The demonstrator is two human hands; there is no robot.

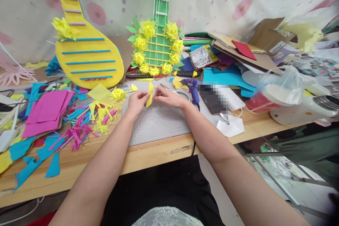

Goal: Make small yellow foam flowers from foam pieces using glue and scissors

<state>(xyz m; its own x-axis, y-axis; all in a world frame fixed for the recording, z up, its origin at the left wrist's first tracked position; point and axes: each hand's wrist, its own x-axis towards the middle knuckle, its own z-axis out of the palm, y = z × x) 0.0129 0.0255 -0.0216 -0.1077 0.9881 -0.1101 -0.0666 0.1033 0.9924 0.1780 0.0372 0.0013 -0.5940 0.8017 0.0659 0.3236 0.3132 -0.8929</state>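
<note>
A folded strip of yellow paper stands upright between my hands, above the grey cutting mat. My left hand pinches it at its left edge between thumb and fingers. Close to the strip's right edge is my right hand, its fingers bent and drawn together; whether the tips touch the paper or hold something small, I cannot make out. Scissors lie behind my right hand, partly hidden by it. Just beyond are a roll of tape and a blue glue gun.
Behind the mat lean a yellow paper guitar and a green one ringed with yellow paper flowers. Paper scraps and magenta sheets cover the left. A phone, white paper and a bagged cup lie right.
</note>
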